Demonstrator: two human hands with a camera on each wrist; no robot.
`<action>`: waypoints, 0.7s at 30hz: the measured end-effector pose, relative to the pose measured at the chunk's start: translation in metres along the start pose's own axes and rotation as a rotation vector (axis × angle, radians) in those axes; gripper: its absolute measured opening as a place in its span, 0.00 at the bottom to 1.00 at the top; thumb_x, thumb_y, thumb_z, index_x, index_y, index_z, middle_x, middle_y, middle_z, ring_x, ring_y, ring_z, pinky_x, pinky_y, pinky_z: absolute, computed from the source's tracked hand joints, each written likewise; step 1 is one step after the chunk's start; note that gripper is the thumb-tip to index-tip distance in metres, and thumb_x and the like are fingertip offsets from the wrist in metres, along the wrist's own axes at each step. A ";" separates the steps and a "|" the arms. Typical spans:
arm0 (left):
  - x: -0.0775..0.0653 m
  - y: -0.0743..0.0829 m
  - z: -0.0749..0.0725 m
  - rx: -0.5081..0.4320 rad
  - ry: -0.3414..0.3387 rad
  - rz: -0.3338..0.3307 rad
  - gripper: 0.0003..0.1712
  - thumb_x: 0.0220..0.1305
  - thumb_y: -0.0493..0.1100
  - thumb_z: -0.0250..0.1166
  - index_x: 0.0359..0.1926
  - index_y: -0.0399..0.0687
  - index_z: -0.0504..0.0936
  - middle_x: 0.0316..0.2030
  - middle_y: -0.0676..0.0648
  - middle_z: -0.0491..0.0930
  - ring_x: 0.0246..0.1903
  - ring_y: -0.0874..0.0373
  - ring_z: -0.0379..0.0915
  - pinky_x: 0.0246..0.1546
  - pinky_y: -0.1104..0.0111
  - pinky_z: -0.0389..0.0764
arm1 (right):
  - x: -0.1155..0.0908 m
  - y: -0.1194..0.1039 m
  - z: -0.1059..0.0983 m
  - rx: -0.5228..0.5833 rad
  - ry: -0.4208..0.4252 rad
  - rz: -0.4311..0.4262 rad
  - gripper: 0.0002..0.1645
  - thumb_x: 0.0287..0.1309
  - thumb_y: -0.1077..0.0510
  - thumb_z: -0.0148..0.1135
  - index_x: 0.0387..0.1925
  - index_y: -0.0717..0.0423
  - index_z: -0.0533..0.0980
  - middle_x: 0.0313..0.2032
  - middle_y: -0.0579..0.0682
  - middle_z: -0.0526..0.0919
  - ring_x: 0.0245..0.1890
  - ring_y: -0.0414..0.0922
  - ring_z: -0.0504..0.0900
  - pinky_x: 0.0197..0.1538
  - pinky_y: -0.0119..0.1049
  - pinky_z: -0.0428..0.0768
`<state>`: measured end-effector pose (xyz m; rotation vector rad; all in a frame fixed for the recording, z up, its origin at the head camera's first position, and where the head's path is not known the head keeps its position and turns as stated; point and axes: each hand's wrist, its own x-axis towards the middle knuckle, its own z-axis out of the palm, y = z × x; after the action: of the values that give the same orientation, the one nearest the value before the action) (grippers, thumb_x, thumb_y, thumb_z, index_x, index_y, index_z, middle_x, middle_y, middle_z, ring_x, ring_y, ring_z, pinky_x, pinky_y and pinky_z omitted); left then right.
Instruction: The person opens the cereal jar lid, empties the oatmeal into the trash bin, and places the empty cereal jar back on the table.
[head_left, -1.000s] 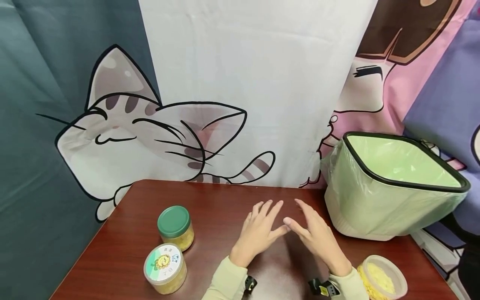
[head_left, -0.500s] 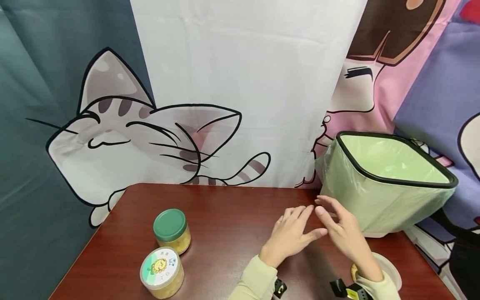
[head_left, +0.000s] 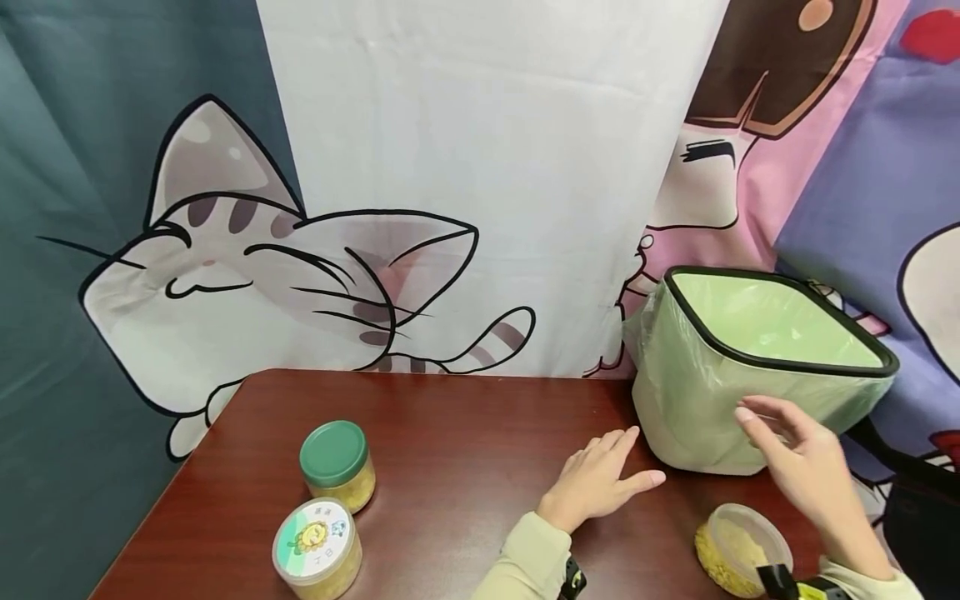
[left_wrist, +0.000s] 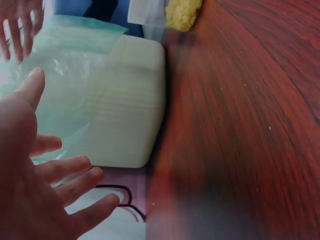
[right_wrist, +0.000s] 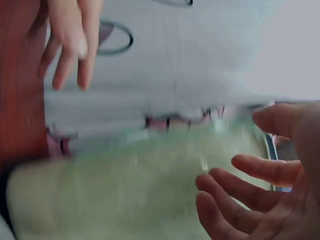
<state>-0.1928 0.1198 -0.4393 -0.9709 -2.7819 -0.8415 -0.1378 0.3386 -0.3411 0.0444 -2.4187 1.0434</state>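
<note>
A smooth plastic bin [left_wrist: 130, 105] is covered in thin, glossy film [left_wrist: 65, 92]. The faintly shiny wood-grain tabletop [head_left: 457, 475] is backed by creased, matt cloth [head_left: 487, 158].

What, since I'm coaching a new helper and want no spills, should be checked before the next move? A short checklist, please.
1. Left hand free: ok, holding nothing.
2. Right hand free: ok, holding nothing.
3. Bin open at the top: ok.
4. Green-lidded jar and flower-labelled jar upright and covered: ok; how tightly, cannot tell.
5. Yellow-filled tub in a hand's grip: not ok, neither hand holds it.
6. Right hand clear of the bin: cannot tell; they overlap in the head view.
</note>
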 end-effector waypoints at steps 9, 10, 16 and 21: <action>0.019 -0.002 0.008 -0.059 -0.074 -0.025 0.42 0.59 0.74 0.39 0.70 0.62 0.50 0.67 0.54 0.56 0.62 0.56 0.60 0.55 0.62 0.68 | 0.019 0.046 -0.034 0.203 0.209 0.268 0.03 0.57 0.60 0.59 0.32 0.49 0.79 0.23 0.28 0.81 0.24 0.25 0.79 0.25 0.20 0.75; 0.021 -0.002 0.008 -0.066 -0.078 -0.026 0.43 0.59 0.73 0.39 0.70 0.61 0.49 0.67 0.53 0.56 0.62 0.56 0.59 0.56 0.62 0.67 | 0.021 0.049 -0.036 0.245 0.243 0.303 0.04 0.57 0.61 0.59 0.30 0.49 0.79 0.22 0.30 0.81 0.24 0.26 0.79 0.24 0.20 0.75; 0.028 0.004 0.010 -0.056 -0.101 -0.014 0.45 0.59 0.74 0.37 0.71 0.57 0.46 0.69 0.52 0.52 0.66 0.58 0.52 0.60 0.63 0.62 | 0.026 0.069 -0.035 0.585 0.379 0.456 0.05 0.56 0.64 0.57 0.29 0.50 0.76 0.20 0.36 0.82 0.20 0.30 0.80 0.21 0.23 0.76; 0.031 0.006 0.012 -0.005 -0.082 -0.042 0.47 0.60 0.74 0.36 0.71 0.52 0.46 0.69 0.52 0.51 0.67 0.61 0.48 0.61 0.67 0.61 | 0.037 0.091 -0.034 0.929 0.362 0.486 0.02 0.59 0.62 0.55 0.32 0.54 0.75 0.24 0.44 0.83 0.24 0.37 0.83 0.22 0.31 0.79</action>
<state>-0.2123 0.1471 -0.4391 -0.9724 -2.8807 -0.8331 -0.1752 0.4323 -0.3653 -0.3944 -1.4746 2.0978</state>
